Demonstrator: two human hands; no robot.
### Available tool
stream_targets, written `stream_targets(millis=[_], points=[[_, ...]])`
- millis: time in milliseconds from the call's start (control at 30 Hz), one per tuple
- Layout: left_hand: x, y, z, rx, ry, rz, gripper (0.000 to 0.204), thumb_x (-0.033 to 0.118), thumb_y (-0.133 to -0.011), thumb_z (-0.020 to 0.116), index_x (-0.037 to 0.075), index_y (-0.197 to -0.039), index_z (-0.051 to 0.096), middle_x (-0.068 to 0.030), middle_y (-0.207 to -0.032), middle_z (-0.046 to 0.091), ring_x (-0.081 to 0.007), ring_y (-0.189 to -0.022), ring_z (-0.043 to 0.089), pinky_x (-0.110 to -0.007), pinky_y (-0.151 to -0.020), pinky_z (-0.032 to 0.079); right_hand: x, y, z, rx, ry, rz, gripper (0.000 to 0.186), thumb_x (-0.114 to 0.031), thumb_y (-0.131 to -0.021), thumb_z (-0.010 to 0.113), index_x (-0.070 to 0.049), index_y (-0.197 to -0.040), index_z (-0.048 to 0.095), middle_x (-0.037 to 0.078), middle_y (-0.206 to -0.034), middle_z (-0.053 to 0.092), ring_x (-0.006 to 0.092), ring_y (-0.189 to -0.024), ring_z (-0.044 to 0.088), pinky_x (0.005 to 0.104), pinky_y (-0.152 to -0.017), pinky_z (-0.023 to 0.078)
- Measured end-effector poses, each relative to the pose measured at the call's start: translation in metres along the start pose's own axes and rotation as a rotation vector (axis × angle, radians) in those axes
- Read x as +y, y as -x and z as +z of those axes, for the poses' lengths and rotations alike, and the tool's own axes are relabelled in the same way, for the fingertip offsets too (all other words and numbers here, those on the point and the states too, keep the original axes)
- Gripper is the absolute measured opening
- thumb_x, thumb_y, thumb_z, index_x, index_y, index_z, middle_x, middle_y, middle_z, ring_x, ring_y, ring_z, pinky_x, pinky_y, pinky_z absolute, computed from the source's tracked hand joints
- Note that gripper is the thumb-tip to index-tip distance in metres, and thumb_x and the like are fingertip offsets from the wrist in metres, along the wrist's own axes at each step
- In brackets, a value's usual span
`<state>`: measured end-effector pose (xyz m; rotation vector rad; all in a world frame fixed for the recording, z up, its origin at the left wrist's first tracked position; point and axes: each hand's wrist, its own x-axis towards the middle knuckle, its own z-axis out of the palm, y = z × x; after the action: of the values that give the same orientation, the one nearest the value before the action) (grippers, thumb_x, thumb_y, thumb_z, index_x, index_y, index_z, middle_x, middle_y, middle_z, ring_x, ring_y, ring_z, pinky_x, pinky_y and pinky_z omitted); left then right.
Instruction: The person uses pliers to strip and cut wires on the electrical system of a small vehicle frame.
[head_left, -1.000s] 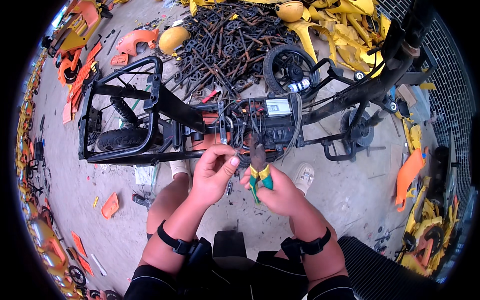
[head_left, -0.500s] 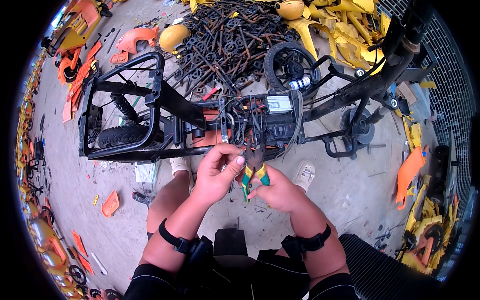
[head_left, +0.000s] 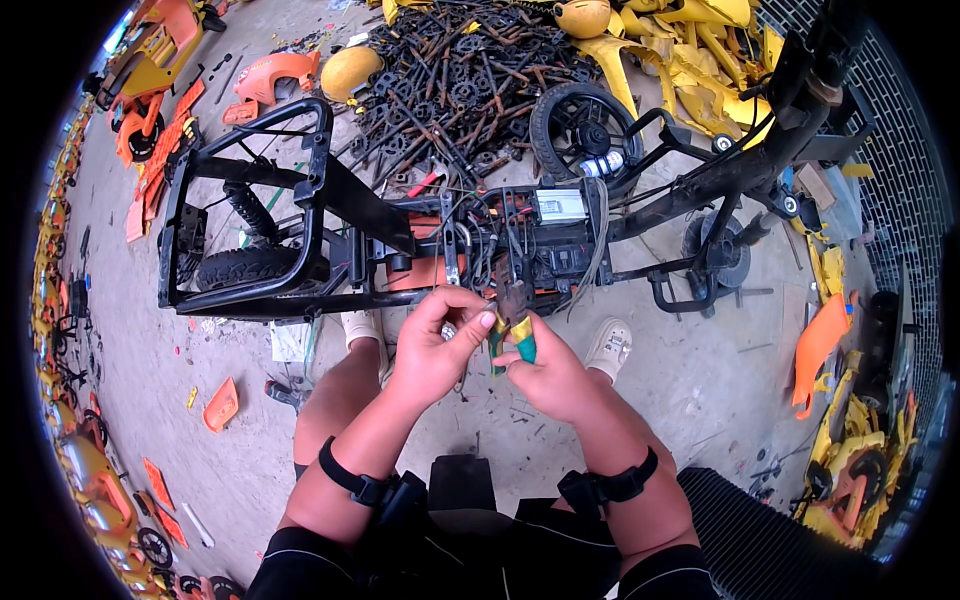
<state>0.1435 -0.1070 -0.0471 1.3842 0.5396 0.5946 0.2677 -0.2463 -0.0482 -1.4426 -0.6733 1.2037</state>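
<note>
My right hand [head_left: 555, 380] is wrapped round a pair of pliers [head_left: 523, 338] with green and yellow handles and dark, rusty jaws. Close to the jaws, the thumb and forefinger of my left hand [head_left: 432, 345] are pinched together. What they pinch is too small to make out, perhaps a wire end. Both hands are over the near edge of a stripped black scooter frame [head_left: 362, 215] lying across in front of me. Loose wires and a silver box [head_left: 560, 206] sit in its middle, just beyond the pliers. A bundle of grey cables [head_left: 601, 240] hangs down to the right.
Behind the frame lies a heap of rusty metal parts [head_left: 450, 95], with a loose wheel [head_left: 583, 135] beside it. Yellow panels [head_left: 690, 70] are piled at the back right. An orange piece [head_left: 221, 405] lies on the floor at left, and a black ribbed mat [head_left: 765, 530] at lower right.
The pliers have tilted, and their jaws and handles look closer together than before. My left hand has stayed almost in place, still pinching.
</note>
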Motion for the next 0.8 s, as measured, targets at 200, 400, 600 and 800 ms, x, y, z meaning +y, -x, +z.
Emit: stream_targets(millis=[200,400,600,800], points=[[-0.002,-0.002,-0.001,0.005,0.145,-0.051,0.014,0.002,-0.094,0.073,0.002,-0.105,0.065,-0.0032,-0.100,0.066,-0.0090,-0.088,0.061,-0.026,-0.080,0.052,0.000,-0.002,0.007,0.125,0.259,-0.090,0.067,0.006,-0.084,0.052,-0.002,-0.149,0.037,0.019,-0.126,0.056,0.0312,-0.115,0.061,0.0407,-0.101,0.048],[-0.001,-0.003,-0.004,0.004,0.278,-0.129,0.017,-0.002,-0.093,0.073,0.001,-0.107,0.064,-0.0035,-0.102,0.067,-0.0091,-0.092,0.063,-0.025,-0.080,0.053,-0.013,-0.005,0.010,0.251,0.609,-0.339,0.078,0.012,-0.073,0.056,-0.001,-0.148,0.038,0.025,-0.141,0.042,0.0451,-0.133,0.042,0.0504,-0.114,0.035],[-0.004,-0.001,-0.003,-0.036,0.203,-0.087,0.018,-0.002,-0.093,0.072,0.002,-0.109,0.064,-0.0052,-0.109,0.068,-0.0103,-0.096,0.065,-0.026,-0.083,0.055,-0.016,-0.006,0.015,0.389,0.784,-0.455,0.084,0.014,-0.069,0.059,0.002,-0.149,0.036,0.025,-0.141,0.040,0.0488,-0.134,0.037,0.0550,-0.114,0.033],[-0.009,0.001,-0.003,-0.031,0.103,0.090,0.019,-0.004,-0.093,0.070,0.001,-0.110,0.064,-0.0129,-0.123,0.067,-0.0147,-0.101,0.067,-0.027,-0.082,0.056,-0.025,-0.005,0.013,0.434,0.917,-0.525,0.082,0.015,-0.068,0.058,0.003,-0.147,0.039,0.025,-0.140,0.041,0.0489,-0.132,0.040,0.0568,-0.113,0.033]])
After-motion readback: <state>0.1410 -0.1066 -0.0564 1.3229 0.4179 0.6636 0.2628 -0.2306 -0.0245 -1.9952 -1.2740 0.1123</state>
